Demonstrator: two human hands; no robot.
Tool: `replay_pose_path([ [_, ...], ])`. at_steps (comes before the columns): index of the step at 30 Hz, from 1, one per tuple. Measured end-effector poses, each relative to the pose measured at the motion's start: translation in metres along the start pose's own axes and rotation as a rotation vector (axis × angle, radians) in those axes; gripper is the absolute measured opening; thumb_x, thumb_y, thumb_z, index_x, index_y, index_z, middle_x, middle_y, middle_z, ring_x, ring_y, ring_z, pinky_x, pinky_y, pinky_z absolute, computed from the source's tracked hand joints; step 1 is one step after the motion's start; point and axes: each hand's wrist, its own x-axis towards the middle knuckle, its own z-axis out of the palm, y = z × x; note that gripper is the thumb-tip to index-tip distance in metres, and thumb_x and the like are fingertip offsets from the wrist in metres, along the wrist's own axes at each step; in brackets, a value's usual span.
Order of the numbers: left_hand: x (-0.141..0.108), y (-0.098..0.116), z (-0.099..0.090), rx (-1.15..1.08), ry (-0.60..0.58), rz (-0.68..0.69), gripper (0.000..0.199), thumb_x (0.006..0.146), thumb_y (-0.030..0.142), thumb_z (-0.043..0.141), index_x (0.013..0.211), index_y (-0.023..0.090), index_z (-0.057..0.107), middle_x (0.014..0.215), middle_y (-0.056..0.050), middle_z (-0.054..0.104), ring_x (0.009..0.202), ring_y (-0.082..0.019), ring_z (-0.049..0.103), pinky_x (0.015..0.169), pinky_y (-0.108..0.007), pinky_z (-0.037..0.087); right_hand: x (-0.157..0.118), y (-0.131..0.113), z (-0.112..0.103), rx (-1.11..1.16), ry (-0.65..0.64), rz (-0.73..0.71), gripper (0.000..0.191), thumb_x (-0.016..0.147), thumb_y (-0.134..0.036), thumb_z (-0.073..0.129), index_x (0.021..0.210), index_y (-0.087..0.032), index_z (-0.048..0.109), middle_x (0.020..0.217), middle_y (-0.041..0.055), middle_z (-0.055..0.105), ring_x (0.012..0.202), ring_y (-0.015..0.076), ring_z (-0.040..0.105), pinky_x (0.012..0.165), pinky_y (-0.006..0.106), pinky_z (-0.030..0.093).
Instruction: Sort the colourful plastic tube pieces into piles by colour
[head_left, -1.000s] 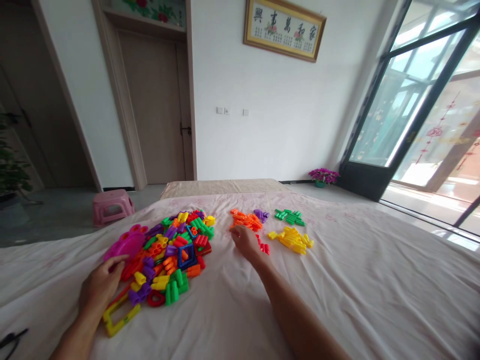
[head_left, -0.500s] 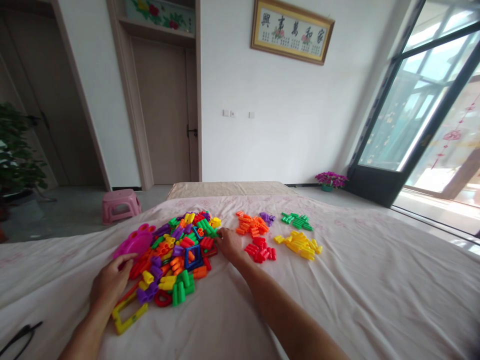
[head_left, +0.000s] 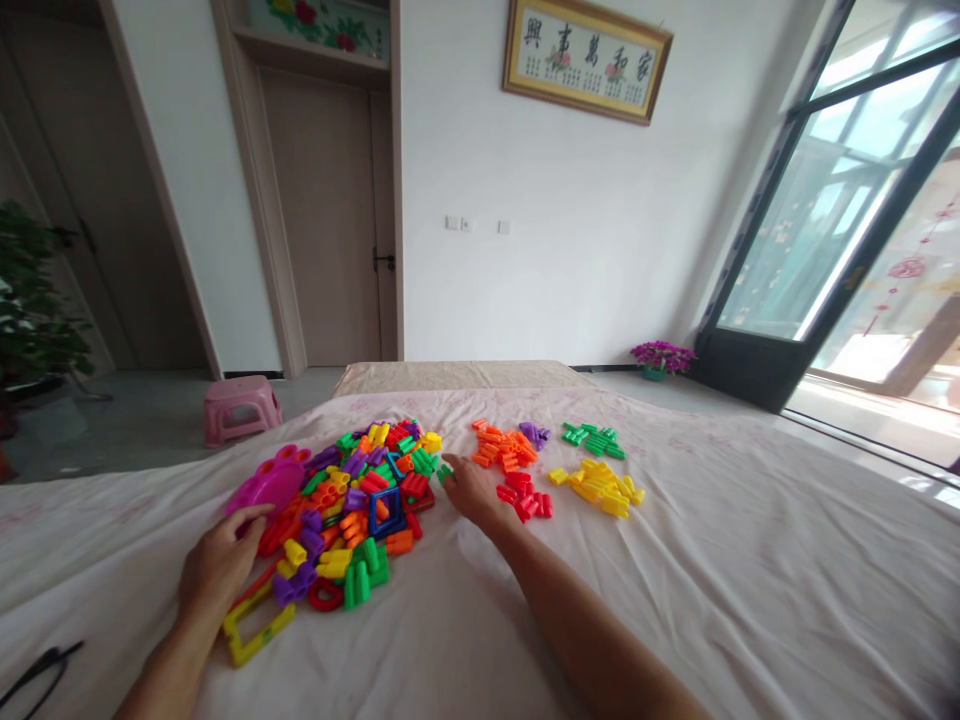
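Note:
A mixed heap of plastic building pieces [head_left: 352, 490] lies on the cloth at centre left. My right hand [head_left: 469, 490] is just off its right edge, fingers closed on a green piece [head_left: 445, 474]. Beside the heap's left edge, my left hand [head_left: 223, 555] rests by the magenta plate [head_left: 271, 482], thumb and fingers bent near each other; whether it holds anything is unclear. To the right lie single-colour groups: orange pieces [head_left: 504, 448], purple pieces [head_left: 534, 434], red pieces [head_left: 528, 497], green pieces [head_left: 596, 440] and yellow pieces [head_left: 600, 487].
A wrinkled pale cloth [head_left: 720, 580] covers the surface. A yellow square frame [head_left: 259, 640] lies at the heap's near edge, and a black cable-like item [head_left: 41, 670] at the lower left. Beyond stand a pink stool [head_left: 241, 408] and a flower pot [head_left: 654, 373].
My right hand has moved slightly right, away from the heap, with a green piece now in its fingers. My left hand has stayed nearly still.

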Motion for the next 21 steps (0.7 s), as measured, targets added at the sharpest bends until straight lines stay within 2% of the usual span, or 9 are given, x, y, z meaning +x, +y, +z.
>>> replay_pose_path([
  [4, 0.0, -0.002, 0.001, 0.034, 0.001, -0.009, 0.049, 0.087, 0.054, 0.037, 0.115, 0.028, 0.067, 0.102, -0.008, 0.071, 0.088, -0.027, 0.064, 0.073, -0.034, 0.045, 0.005, 0.033, -0.026, 0.146, 0.194, 0.036, 0.04, 0.088, -0.027, 0.053, 0.127, -0.023, 0.057, 0.108, 0.0056, 0.07, 0.097, 0.0183, 0.064, 0.081, 0.027, 0.046],
  [7, 0.002, -0.002, 0.001, 0.053, -0.014, -0.004, 0.05, 0.087, 0.056, 0.035, 0.116, 0.029, 0.066, 0.101, -0.007, 0.071, 0.088, -0.027, 0.064, 0.073, -0.033, 0.045, 0.009, 0.075, -0.054, 0.189, 0.314, 0.105, 0.031, 0.085, -0.025, 0.055, 0.115, -0.021, 0.066, 0.103, 0.0045, 0.072, 0.092, 0.017, 0.065, 0.078, 0.025, 0.047],
  [11, 0.002, 0.001, -0.002, 0.07, -0.041, -0.028, 0.051, 0.086, 0.058, 0.036, 0.115, 0.03, 0.067, 0.102, -0.006, 0.071, 0.085, -0.027, 0.065, 0.072, -0.033, 0.046, 0.008, 0.134, -0.091, 0.116, 0.415, 0.243, 0.026, 0.082, -0.024, 0.057, 0.102, -0.019, 0.071, 0.094, 0.0044, 0.073, 0.085, 0.0172, 0.066, 0.075, 0.024, 0.045],
  [17, 0.001, 0.006, -0.004, 0.085, -0.013, -0.033, 0.051, 0.083, 0.058, 0.039, 0.111, 0.028, 0.069, 0.099, -0.008, 0.072, 0.08, -0.028, 0.064, 0.071, -0.036, 0.048, -0.003, 0.202, -0.125, -0.051, 0.419, 0.519, 0.024, 0.078, -0.02, 0.054, 0.09, -0.018, 0.075, 0.087, 0.0072, 0.074, 0.083, 0.0197, 0.066, 0.068, 0.023, 0.042],
  [19, 0.001, 0.007, -0.004, 0.078, -0.014, -0.036, 0.05, 0.083, 0.057, 0.04, 0.111, 0.028, 0.07, 0.099, -0.007, 0.072, 0.08, -0.028, 0.065, 0.07, -0.036, 0.048, -0.005, 0.214, -0.133, -0.065, 0.425, 0.592, 0.028, 0.077, -0.017, 0.052, 0.093, -0.017, 0.074, 0.088, 0.0096, 0.074, 0.084, 0.0216, 0.067, 0.069, 0.025, 0.043],
  [21, 0.001, 0.006, -0.004, 0.079, -0.018, -0.034, 0.05, 0.083, 0.057, 0.039, 0.111, 0.028, 0.069, 0.099, -0.007, 0.072, 0.08, -0.028, 0.065, 0.07, -0.035, 0.047, -0.006, 0.22, -0.136, -0.066, 0.451, 0.612, 0.035, 0.077, -0.015, 0.05, 0.104, -0.016, 0.072, 0.097, 0.0119, 0.073, 0.091, 0.0228, 0.067, 0.073, 0.026, 0.044],
])
